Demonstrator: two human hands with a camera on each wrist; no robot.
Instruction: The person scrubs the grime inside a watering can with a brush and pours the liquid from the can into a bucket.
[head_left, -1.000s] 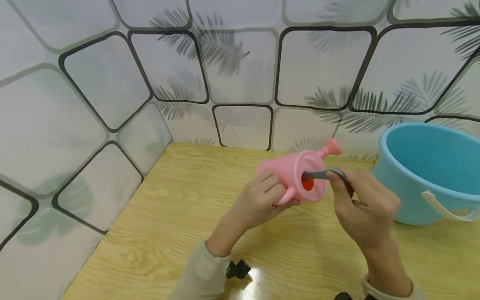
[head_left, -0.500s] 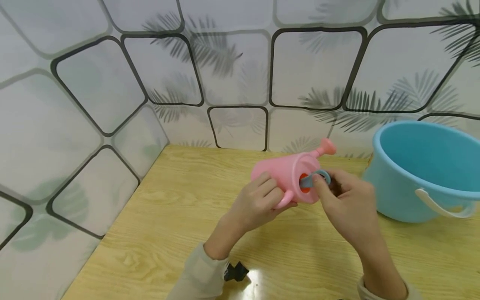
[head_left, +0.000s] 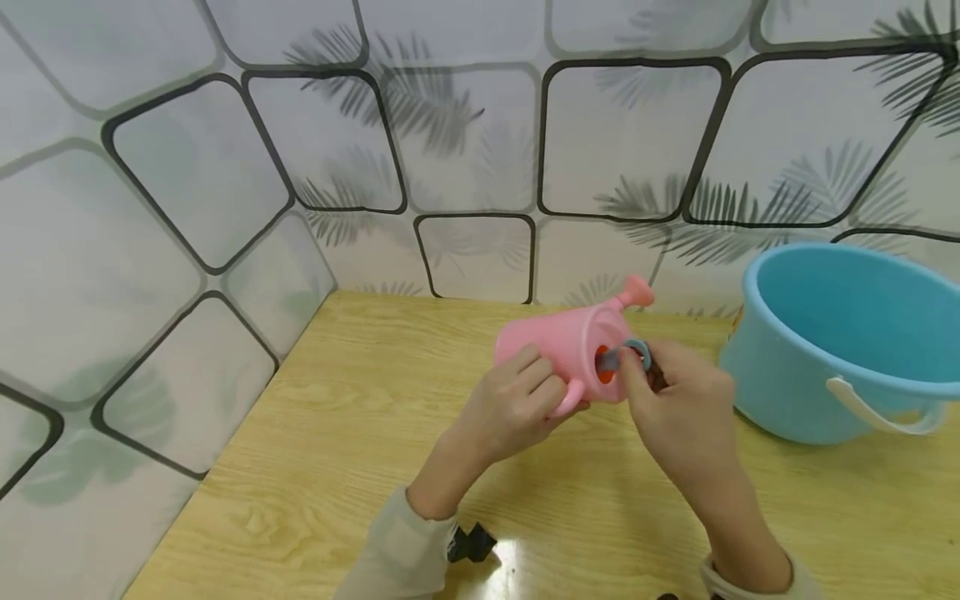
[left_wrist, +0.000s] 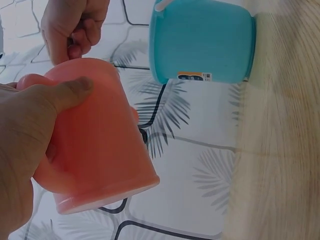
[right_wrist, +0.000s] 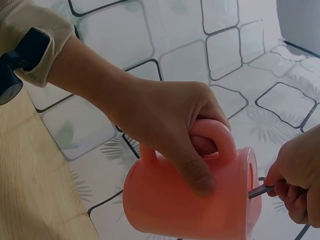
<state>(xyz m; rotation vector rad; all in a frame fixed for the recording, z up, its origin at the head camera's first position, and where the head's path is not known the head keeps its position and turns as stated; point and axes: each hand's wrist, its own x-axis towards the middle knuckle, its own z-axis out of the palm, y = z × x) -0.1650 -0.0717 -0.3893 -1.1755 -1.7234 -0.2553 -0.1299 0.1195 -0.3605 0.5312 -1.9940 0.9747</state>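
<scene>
My left hand [head_left: 513, 404] grips the handle of a pink watering can [head_left: 551, 342], thumb pressed on its side in the left wrist view. The can is tipped sideways, its round opening turned towards my right hand [head_left: 686, 417]. Something orange-red [head_left: 604, 367] shows inside the opening. Between thumb and fingers, my right hand pinches the looped end of a grey-blue tool [head_left: 637, 348]; the tool's other end is inside the opening, hidden. In the right wrist view, the grey shaft [right_wrist: 260, 191] enters the can [right_wrist: 185, 205].
A large light-blue bucket [head_left: 795, 375] with a white handle stands on the wooden table [head_left: 337, 433] to the right, close to my right hand. Patterned walls [head_left: 480, 133] rise behind the table and on the left.
My right hand has moved left, and the tool sits deeper in the can's opening. The can has shifted slightly left in view, still in my left hand.
</scene>
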